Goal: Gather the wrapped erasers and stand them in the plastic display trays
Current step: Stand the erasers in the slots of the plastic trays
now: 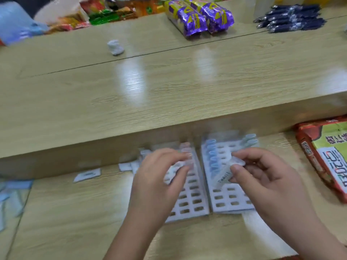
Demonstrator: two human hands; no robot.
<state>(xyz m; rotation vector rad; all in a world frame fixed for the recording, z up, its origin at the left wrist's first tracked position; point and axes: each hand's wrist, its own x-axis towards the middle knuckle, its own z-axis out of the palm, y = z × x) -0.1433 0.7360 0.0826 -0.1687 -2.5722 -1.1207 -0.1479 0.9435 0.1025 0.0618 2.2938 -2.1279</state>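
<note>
Two white plastic display trays with rows of oval slots lie side by side on the lower desk, a left tray (191, 203) and a right tray (230, 200). Pink erasers (185, 147) stand in the left tray's far slots, and blue erasers (211, 152) fill a column of the right one. My left hand (159, 179) holds a wrapped eraser (173, 170) above the left tray. My right hand (262, 177) pinches a clear-wrapped eraser (223, 178) with a barcode over the right tray. Loose wrapped erasers (87, 174) lie to the left.
A raised wooden shelf (169, 87) runs behind the trays, carrying a small white object (115, 46), purple snack packs (201, 15), dark pens (289, 17) and colourful packets. A red and green packet (326, 154) lies at the right. Blue-white wrappers (11, 196) sit at the far left.
</note>
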